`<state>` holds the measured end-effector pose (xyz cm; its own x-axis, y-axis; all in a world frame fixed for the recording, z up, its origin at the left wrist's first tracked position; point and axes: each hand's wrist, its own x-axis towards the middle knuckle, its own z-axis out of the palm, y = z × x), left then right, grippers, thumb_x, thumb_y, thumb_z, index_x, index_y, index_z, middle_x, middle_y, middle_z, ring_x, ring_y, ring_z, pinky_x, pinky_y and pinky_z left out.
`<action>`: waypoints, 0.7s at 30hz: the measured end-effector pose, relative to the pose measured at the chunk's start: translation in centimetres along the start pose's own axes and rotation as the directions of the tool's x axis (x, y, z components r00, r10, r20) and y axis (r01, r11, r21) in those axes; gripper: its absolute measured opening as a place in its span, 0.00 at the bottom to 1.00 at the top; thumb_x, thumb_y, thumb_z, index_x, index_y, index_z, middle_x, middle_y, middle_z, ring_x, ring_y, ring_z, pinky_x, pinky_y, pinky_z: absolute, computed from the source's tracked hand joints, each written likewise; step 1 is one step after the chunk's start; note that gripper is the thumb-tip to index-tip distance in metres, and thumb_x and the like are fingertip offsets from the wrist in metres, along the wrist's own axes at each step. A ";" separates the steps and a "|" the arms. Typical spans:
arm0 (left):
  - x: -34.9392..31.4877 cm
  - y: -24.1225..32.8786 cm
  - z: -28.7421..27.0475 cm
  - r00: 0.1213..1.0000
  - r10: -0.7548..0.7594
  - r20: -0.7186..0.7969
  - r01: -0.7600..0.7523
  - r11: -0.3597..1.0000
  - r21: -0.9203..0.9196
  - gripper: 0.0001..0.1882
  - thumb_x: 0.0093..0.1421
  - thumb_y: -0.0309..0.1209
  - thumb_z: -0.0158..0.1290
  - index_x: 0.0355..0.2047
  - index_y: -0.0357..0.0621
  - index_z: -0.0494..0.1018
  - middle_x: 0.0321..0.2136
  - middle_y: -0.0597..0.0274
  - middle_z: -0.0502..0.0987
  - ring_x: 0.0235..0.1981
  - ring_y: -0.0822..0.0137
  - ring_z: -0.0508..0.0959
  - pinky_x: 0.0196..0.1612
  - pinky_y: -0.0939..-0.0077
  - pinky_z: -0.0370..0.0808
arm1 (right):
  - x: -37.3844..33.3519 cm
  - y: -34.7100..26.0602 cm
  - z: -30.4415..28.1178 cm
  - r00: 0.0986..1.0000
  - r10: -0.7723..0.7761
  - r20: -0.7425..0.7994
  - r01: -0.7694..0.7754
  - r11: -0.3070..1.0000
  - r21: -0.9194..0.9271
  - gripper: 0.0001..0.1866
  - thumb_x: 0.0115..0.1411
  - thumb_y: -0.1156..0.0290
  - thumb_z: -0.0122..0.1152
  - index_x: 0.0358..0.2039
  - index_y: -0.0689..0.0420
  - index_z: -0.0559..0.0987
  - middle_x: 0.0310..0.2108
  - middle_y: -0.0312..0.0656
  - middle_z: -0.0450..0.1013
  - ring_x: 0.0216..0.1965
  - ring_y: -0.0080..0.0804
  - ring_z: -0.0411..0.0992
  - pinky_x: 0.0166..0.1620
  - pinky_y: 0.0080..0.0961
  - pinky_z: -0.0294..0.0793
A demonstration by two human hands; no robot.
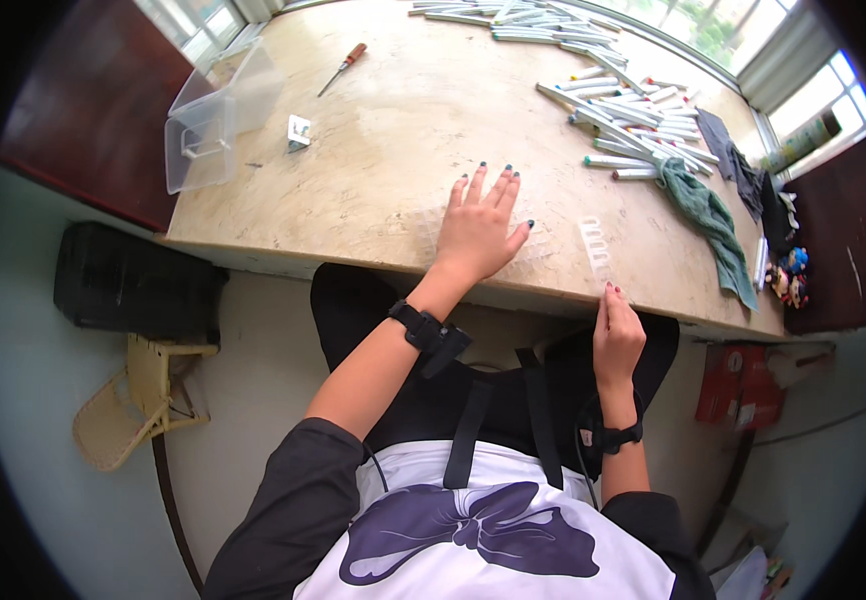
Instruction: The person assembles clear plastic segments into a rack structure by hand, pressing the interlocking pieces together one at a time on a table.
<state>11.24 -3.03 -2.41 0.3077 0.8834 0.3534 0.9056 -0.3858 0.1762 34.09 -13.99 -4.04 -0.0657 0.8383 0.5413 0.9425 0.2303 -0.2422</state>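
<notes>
My left hand (478,228) lies palm down with its fingers spread near the table's front edge. Under and beside it is a faint, see-through plastic piece (531,243), whose shape is hard to make out. At the table edge to the right, my right hand (619,345) is closed, with thumb and finger pinching the near end of a white slotted plastic strip (594,250). This comb-like strip reaches away from me over the tabletop, its slots facing left.
Many markers (643,125) lie heaped at the back right, beside a green cloth (701,215) and small figurines (789,278). A clear plastic box (200,150), a screwdriver (343,70) and a small white-and-metal piece (299,132) are on the left. Below stands a yellow chair (143,390).
</notes>
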 end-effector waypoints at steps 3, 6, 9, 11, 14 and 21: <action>-0.2 -0.4 0.2 1.000 0.009 0.029 -0.010 1.000 0.024 0.32 0.61 0.47 0.45 0.61 0.43 0.61 0.62 0.58 0.63 0.64 0.52 0.58 0.65 0.57 0.52 | 1.6 -0.7 -1.1 0.957 0.209 -0.203 -0.195 0.977 0.085 0.07 0.57 0.80 0.59 0.36 0.65 0.80 0.26 0.50 0.78 0.25 0.40 0.78 0.29 0.24 0.76; -0.1 -0.3 0.0 0.999 0.018 0.044 -0.019 0.999 0.036 0.33 0.61 0.47 0.45 0.62 0.43 0.60 0.62 0.58 0.63 0.64 0.53 0.58 0.65 0.58 0.52 | 3.6 -3.0 -2.2 0.842 0.479 -0.248 -0.343 0.831 0.438 0.07 0.56 0.79 0.62 0.37 0.65 0.81 0.27 0.49 0.79 0.26 0.31 0.79 0.31 0.21 0.77; 0.1 -0.2 -0.2 0.999 0.010 0.050 -0.012 0.999 0.031 0.32 0.61 0.47 0.45 0.62 0.42 0.60 0.62 0.59 0.63 0.65 0.53 0.57 0.65 0.59 0.51 | 4.8 -6.1 -2.2 0.857 0.478 -0.191 -0.324 0.789 0.522 0.06 0.55 0.78 0.63 0.34 0.63 0.80 0.27 0.47 0.79 0.27 0.29 0.79 0.30 0.19 0.77; 0.0 -0.3 -0.3 0.999 0.013 0.050 -0.015 1.000 0.026 0.32 0.61 0.47 0.46 0.61 0.42 0.61 0.62 0.59 0.63 0.65 0.52 0.58 0.65 0.59 0.51 | 5.4 -7.7 -1.0 0.890 0.405 -0.211 -0.244 0.812 0.531 0.04 0.55 0.78 0.63 0.32 0.62 0.79 0.27 0.49 0.78 0.25 0.32 0.79 0.28 0.22 0.77; 0.2 -0.2 -0.3 0.999 0.011 0.042 -0.011 1.000 0.005 0.32 0.61 0.47 0.46 0.61 0.42 0.61 0.62 0.59 0.63 0.64 0.52 0.58 0.65 0.59 0.51 | 5.8 -8.2 1.1 0.936 0.266 -0.232 -0.125 0.865 0.486 0.03 0.55 0.80 0.61 0.30 0.62 0.77 0.23 0.49 0.76 0.22 0.41 0.76 0.25 0.29 0.73; 0.1 -0.4 -0.1 1.000 0.014 0.011 -0.014 1.000 -0.020 0.32 0.60 0.48 0.45 0.60 0.40 0.63 0.61 0.58 0.65 0.64 0.52 0.59 0.64 0.58 0.52 | 6.1 -8.4 2.7 0.962 0.228 -0.151 -0.142 0.888 0.436 0.03 0.55 0.80 0.59 0.25 0.62 0.74 0.18 0.49 0.72 0.19 0.45 0.72 0.23 0.34 0.69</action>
<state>10.86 -2.82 -2.42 0.3239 0.8808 0.3453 0.8951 -0.4034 0.1896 24.85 -9.51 -0.89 0.2015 0.7842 0.5869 0.7038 0.3008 -0.6436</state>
